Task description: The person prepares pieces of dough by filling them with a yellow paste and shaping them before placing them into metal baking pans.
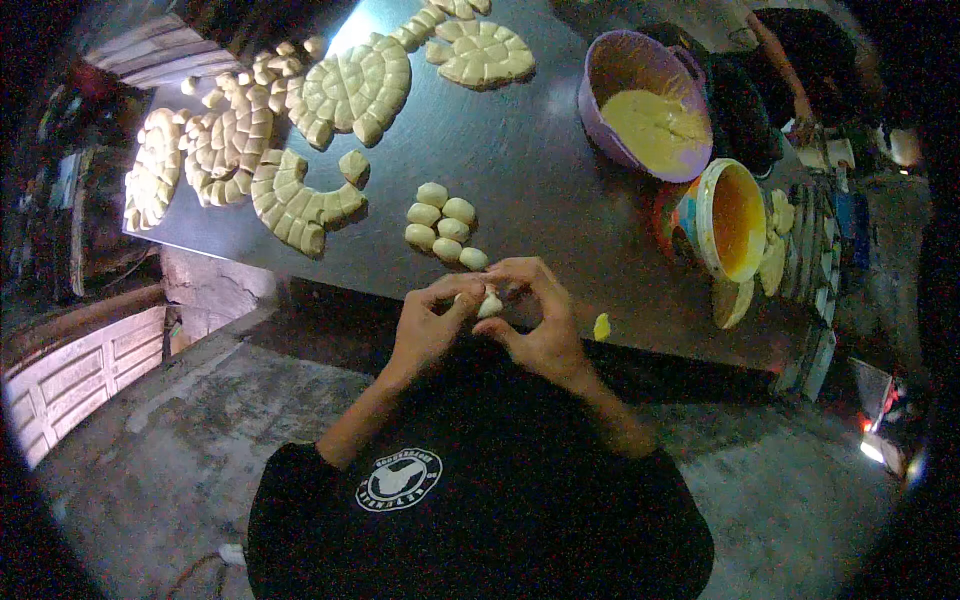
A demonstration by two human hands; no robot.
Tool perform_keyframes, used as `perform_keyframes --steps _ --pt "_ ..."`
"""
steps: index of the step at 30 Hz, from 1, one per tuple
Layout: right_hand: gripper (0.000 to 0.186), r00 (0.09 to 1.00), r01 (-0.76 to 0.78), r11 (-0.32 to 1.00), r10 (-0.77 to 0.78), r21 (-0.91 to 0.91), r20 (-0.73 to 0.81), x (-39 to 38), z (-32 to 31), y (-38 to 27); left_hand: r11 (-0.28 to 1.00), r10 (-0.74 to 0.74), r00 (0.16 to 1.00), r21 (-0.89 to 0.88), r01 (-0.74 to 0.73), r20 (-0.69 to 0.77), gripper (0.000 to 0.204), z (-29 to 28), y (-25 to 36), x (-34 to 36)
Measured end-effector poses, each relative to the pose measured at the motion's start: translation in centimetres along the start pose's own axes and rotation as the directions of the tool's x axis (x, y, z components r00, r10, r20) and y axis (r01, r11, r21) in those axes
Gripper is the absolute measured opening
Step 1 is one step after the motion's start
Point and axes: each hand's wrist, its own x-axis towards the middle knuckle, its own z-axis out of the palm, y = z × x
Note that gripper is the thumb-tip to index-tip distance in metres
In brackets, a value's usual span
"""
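Observation:
My left hand (pixel 432 325) and my right hand (pixel 535 325) meet at the near edge of the steel table (pixel 440 120), fingers curled around a small pale piece of dough (pixel 490 305). Just beyond my fingertips lies a group of several smooth, oval dough balls (pixel 452 228). Left of them is a curved, segmented piece of dough (pixel 290 205). A small yellow scrap (pixel 601 326) sits right of my right hand.
Several cut dough rounds (pixel 350 85) lie across the back and left. At right stand a purple tub (pixel 650 130) of pale mixture, a bucket (pixel 730 220) with yellow inside, flat dough pieces and stacked trays. Another person's arm (pixel 775 60) reaches down at top right.

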Motion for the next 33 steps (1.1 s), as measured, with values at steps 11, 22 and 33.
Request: perform_keyframes --steps 11,22,33 --pt "0.026 0.837 -0.401 0.911 0.407 0.094 -0.365 4.6 3.9 11.9 0.400 -0.594 0.621 -0.483 0.779 0.511 0.046 -4.4 -6.0 5.2" --pt "0.025 0.967 -0.208 0.698 0.041 -0.686 -0.252 12.2 5.9 7.0 0.942 -0.242 0.924 0.299 0.152 0.294 0.039 -9.6 -6.5 5.3" --pt "0.022 0.792 0.597 0.738 -0.478 -0.315 0.381 24.0 11.9 9.0 0.937 0.276 0.844 0.324 -0.129 -0.460 0.023 -12.6 -0.6 5.9"
